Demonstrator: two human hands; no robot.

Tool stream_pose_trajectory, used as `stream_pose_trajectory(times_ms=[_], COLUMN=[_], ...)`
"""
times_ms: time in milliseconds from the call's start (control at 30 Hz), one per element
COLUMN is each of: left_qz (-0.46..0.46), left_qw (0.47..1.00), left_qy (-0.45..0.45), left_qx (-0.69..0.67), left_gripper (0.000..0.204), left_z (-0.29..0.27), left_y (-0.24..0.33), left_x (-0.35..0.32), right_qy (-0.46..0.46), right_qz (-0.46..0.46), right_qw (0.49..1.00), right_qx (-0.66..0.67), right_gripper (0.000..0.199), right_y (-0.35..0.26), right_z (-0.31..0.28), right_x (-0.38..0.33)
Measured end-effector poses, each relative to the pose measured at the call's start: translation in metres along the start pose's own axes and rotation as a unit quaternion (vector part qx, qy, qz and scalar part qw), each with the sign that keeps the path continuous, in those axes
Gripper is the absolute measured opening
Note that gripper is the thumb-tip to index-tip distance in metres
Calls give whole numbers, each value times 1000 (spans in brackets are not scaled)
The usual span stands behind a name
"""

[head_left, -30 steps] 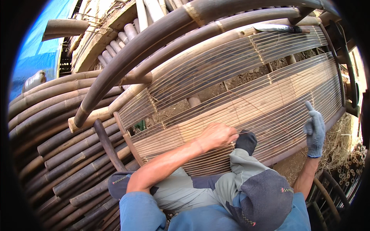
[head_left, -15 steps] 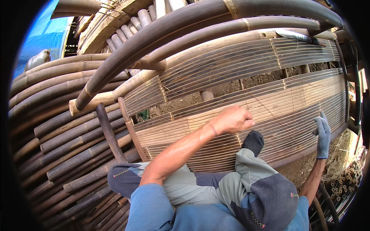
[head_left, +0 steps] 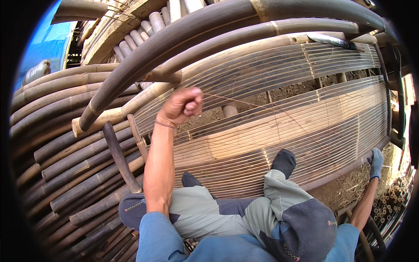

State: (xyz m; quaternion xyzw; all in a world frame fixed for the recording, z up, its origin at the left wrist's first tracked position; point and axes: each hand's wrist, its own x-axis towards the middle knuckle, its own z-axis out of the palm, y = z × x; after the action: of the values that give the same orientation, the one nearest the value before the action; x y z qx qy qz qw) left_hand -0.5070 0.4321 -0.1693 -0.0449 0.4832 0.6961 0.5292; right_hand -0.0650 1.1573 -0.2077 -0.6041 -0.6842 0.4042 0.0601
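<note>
A long bench of split bamboo slats [head_left: 244, 146] lies across the view in front of my crossed legs. My left hand [head_left: 183, 105] is bare, raised over the bench's far left part, its fingers curled closed. A thin brown cord [head_left: 235, 99] runs from it rightward and down across the slats, and the fingers appear to pinch its end. My right hand [head_left: 375, 162], in a grey-blue knitted glove, is at the bench's near right corner with fingers curled. What it holds, if anything, is hidden.
A knife [head_left: 334, 41] with a dark handle lies on the far right of the bench. Thick curved bamboo poles [head_left: 196, 39] arch behind. Dark bamboo poles [head_left: 87, 170] are stacked at the left. My socked foot [head_left: 283, 162] rests on the slats. Cut canes [head_left: 386, 205] lie at right.
My left hand has moved left and away from me, from mid-bench to the far left, with the cord trailing. The gloved right hand has moved right and nearer, and its fingers have curled.
</note>
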Motion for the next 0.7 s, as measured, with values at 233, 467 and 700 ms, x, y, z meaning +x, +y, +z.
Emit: stream_pose_trajectory(times_ms=[233, 467, 700], left_qz=[186, 311, 261], left_qw=[854, 680, 900], left_qy=[272, 323, 296], left_qx=[-403, -580, -185], left_gripper=[29, 26, 15], left_z=[14, -48, 67], left_y=[-22, -35, -64], left_x=[5, -31, 34], right_qy=[6, 43, 252], right_qz=[-291, -148, -339], right_qw=[772, 630, 802], right_qx=[-565, -761, -423], right_gripper=[19, 25, 29], right_y=[138, 220, 1], right_z=[-95, -151, 38], right_x=[66, 68, -29])
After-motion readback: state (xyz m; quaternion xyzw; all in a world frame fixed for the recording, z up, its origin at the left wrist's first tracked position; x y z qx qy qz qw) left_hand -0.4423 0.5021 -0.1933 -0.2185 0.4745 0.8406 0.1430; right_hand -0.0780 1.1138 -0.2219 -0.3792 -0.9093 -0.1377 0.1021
